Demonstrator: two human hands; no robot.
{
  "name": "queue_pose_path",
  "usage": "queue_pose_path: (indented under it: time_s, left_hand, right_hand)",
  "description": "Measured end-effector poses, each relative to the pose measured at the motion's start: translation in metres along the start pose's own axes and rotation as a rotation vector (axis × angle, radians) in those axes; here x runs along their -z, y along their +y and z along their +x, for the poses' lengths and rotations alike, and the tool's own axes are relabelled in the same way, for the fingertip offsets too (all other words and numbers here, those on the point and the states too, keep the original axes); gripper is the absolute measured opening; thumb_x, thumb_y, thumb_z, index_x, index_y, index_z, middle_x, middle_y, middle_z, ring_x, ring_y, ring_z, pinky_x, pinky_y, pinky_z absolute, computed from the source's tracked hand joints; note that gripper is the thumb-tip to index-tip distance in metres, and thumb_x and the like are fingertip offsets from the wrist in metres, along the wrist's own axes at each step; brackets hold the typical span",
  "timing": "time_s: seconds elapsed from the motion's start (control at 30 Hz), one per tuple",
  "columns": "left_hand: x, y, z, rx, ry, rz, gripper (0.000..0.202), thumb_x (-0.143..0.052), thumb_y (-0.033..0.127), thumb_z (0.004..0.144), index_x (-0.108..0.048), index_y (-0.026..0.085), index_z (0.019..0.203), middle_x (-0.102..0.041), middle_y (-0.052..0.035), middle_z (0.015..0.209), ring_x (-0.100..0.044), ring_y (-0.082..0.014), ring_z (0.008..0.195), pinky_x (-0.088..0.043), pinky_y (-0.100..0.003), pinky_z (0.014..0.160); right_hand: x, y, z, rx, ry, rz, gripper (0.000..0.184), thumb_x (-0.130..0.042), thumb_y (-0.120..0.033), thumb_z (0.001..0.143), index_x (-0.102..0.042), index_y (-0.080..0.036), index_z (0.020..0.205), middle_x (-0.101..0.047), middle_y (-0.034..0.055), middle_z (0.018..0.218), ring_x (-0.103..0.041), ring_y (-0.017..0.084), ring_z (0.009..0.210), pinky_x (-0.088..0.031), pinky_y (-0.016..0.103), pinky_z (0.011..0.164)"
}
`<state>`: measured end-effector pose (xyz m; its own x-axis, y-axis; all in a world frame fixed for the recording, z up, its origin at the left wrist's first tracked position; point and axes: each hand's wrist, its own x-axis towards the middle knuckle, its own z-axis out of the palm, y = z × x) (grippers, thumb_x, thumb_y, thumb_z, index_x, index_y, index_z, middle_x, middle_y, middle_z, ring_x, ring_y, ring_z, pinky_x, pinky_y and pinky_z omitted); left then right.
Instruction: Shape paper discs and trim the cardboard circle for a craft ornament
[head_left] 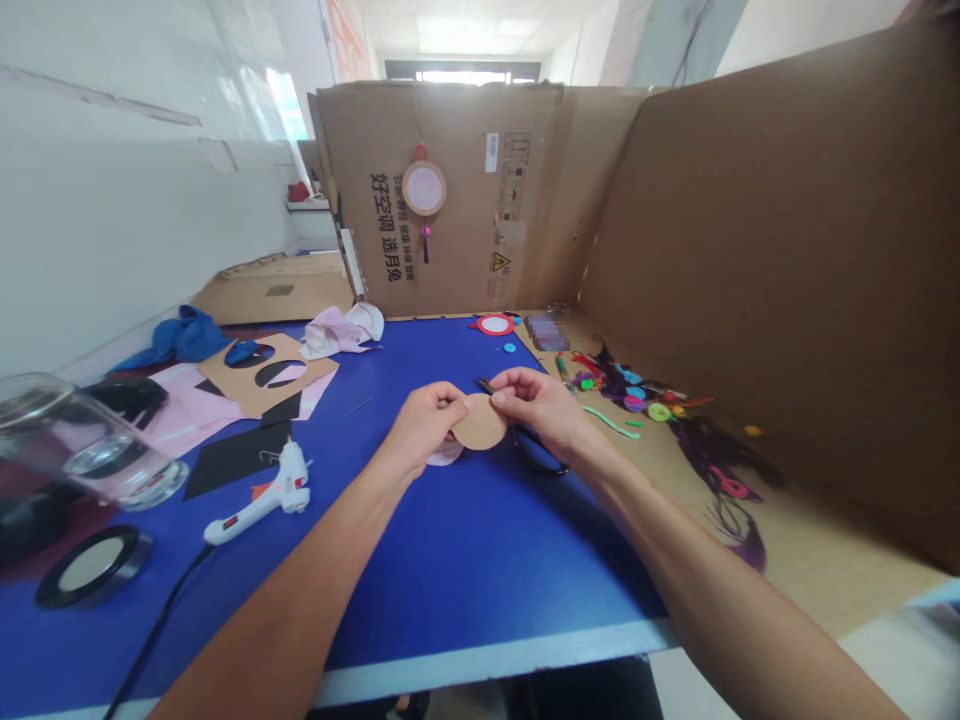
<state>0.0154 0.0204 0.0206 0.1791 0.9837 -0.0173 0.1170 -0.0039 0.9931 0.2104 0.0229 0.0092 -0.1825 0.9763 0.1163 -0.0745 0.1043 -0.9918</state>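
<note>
Both hands pinch a round brown cardboard disc [481,424] by its upper edge, over the middle of the blue table. My left hand [433,420] is closed on its left side, thumb on top. On the other side my right hand [541,405] grips it between thumb and fingers. Partly under the left hand lies a pale pink round piece [445,454]. Black-handled scissors [541,455] rest on the table beneath my right hand, partly hidden by it.
A white glue gun [271,495] with its cord lies at left, near a glass jar [90,455] and cut cardboard with round holes [247,398]. Colourful buttons and tassels [637,395] are scattered at right. A round tasselled ornament [424,189] hangs on the cardboard wall [555,250].
</note>
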Motion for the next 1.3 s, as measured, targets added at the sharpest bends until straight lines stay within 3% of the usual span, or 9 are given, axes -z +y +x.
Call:
queue_pose_path:
  time_s: [0.13,0.23,0.37,0.47,0.57,0.73,0.83,0.93,1.3]
  left_hand:
    - [0.012,0.013,0.003,-0.047,0.118,-0.103,0.03,-0.081,0.041,0.067,-0.064,0.019,0.078,-0.065,0.0007,0.073,-0.06,-0.014,0.063,-0.046,-0.023,0.054]
    - [0.019,0.022,0.006,0.007,0.181,-0.303,0.028,-0.082,0.033,0.067,-0.06,0.019,0.075,-0.065,0.0013,0.075,-0.062,-0.014,0.064,-0.05,-0.024,0.056]
    - [0.015,0.023,0.006,0.22,0.11,-0.454,0.013,-0.076,0.02,0.074,-0.065,0.018,0.08,-0.068,-0.001,0.077,-0.063,-0.0137,0.062,-0.048,-0.023,0.05]
    - [0.007,0.017,0.004,0.331,-0.016,-0.475,0.006,-0.071,0.019,0.081,-0.069,0.016,0.086,-0.069,-0.0034,0.076,-0.062,-0.0134,0.059,-0.045,-0.022,0.048]
    - [0.001,0.012,0.003,0.338,-0.111,-0.435,0.018,-0.071,0.033,0.089,-0.07,0.015,0.089,-0.068,-0.004,0.073,-0.057,-0.0107,0.052,-0.04,-0.021,0.045]
    - [-0.002,0.005,0.005,0.054,0.006,-0.301,0.056,-0.061,0.069,0.089,-0.071,0.015,0.102,-0.075,-0.0094,0.092,-0.067,-0.0148,0.071,-0.049,-0.022,0.055]
    - [-0.002,0.0,0.004,-0.08,0.021,-0.163,0.045,-0.082,0.053,0.077,-0.07,0.017,0.1,-0.076,-0.0058,0.086,-0.067,-0.0134,0.067,-0.049,-0.022,0.058]
    - [-0.003,-0.003,0.002,-0.102,0.047,-0.09,0.029,-0.081,0.04,0.076,-0.069,0.015,0.083,-0.075,-0.006,0.075,-0.064,-0.0124,0.06,-0.048,-0.023,0.058]
    - [0.002,-0.002,0.005,-0.113,0.057,-0.038,0.029,-0.078,0.043,0.077,-0.067,0.017,0.073,-0.073,-0.0057,0.068,-0.063,-0.0132,0.057,-0.046,-0.022,0.055]
  right_hand:
    - [-0.001,-0.003,0.002,0.085,0.018,-0.032,0.038,-0.078,-0.045,0.077,-0.064,-0.022,0.105,-0.064,-0.0005,0.082,-0.06,0.015,0.073,-0.051,0.028,0.068]
    - [-0.001,-0.007,0.0,0.292,0.07,-0.202,0.036,-0.07,-0.029,0.083,-0.065,-0.024,0.118,-0.067,0.0038,0.104,-0.062,0.017,0.09,-0.052,0.029,0.076]
    - [-0.005,-0.012,-0.007,0.509,0.003,-0.354,0.049,-0.064,-0.017,0.087,-0.064,-0.031,0.133,-0.058,0.0068,0.133,-0.061,0.019,0.105,-0.053,0.033,0.083]
    - [-0.008,-0.014,-0.009,0.57,-0.019,-0.391,0.028,-0.065,-0.02,0.089,-0.074,-0.028,0.114,-0.059,0.0073,0.128,-0.06,0.021,0.11,-0.053,0.034,0.084]
    - [-0.006,-0.013,-0.006,0.529,0.027,-0.38,0.008,-0.068,-0.027,0.09,-0.074,-0.023,0.094,-0.066,0.0065,0.112,-0.061,0.021,0.105,-0.051,0.033,0.083]
    - [0.001,-0.007,0.002,0.258,0.105,-0.192,0.026,-0.074,-0.044,0.084,-0.068,-0.019,0.09,-0.064,-0.0003,0.076,-0.054,0.014,0.066,-0.043,0.027,0.062]
    - [0.001,-0.002,0.004,0.186,0.096,-0.106,0.036,-0.08,-0.051,0.076,-0.068,-0.019,0.088,-0.064,-0.0009,0.072,-0.051,0.013,0.06,-0.041,0.026,0.057]
    - [-0.002,-0.001,0.003,0.151,0.095,-0.082,0.037,-0.082,-0.053,0.075,-0.069,-0.019,0.085,-0.065,-0.0007,0.07,-0.052,0.012,0.058,-0.041,0.027,0.056]
    - [-0.004,0.003,0.003,0.112,0.097,-0.061,0.041,-0.085,-0.054,0.071,-0.065,-0.019,0.08,-0.064,-0.0016,0.066,-0.052,0.012,0.056,-0.041,0.026,0.055]
